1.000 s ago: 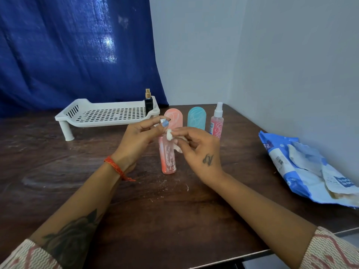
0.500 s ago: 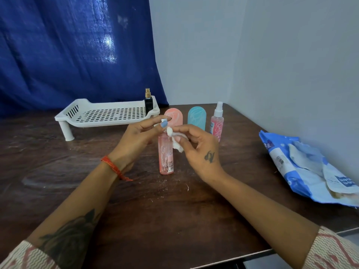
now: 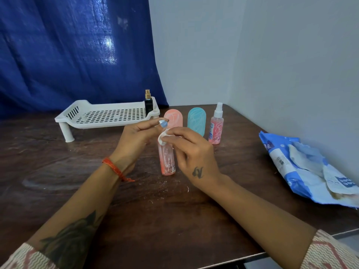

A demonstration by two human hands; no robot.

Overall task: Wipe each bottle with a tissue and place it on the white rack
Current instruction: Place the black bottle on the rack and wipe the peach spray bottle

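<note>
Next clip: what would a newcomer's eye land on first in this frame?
Centre table, the left hand pinches the top of an upright pink bottle while the right hand presses a white tissue against its neck. Behind them a white rack holds one dark bottle at its right end. A crumpled blue tissue pack lies far right.

The hands hide the pink bottle top (cap unreadable); the tissue pack runs off-frame.
</note>
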